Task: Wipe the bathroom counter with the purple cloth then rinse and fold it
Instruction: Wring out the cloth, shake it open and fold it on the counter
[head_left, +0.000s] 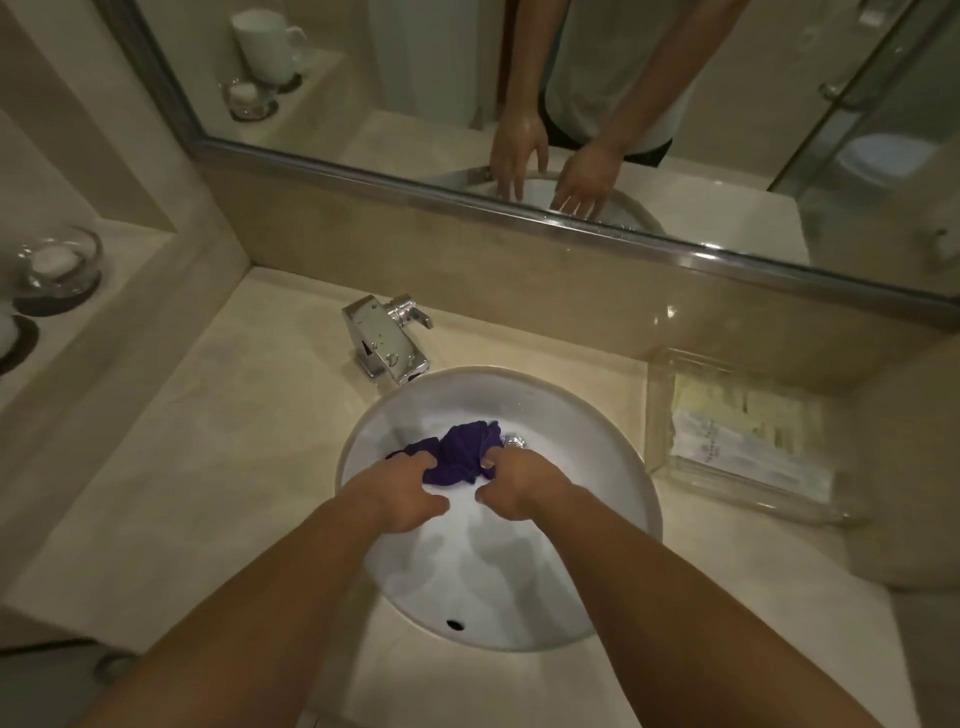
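Purple cloth bunched low in sink bowl, by the drain, below faucet; prob. kept there so drips stay off the tabletop. Cloth is held at both ends: L hand grip clenched on its left edge, R hand grip pinched on its right edge, which suits rubbing or wringing. Running water not made out. Rinse judged under way; fold not yet done. Clear tray w/ packets set well apart on the right, presumably to stay dry.

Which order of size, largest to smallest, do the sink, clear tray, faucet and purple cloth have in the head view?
1. sink
2. clear tray
3. faucet and purple cloth: they look about alike. The cloth is bunched up, so I do not rank these two.
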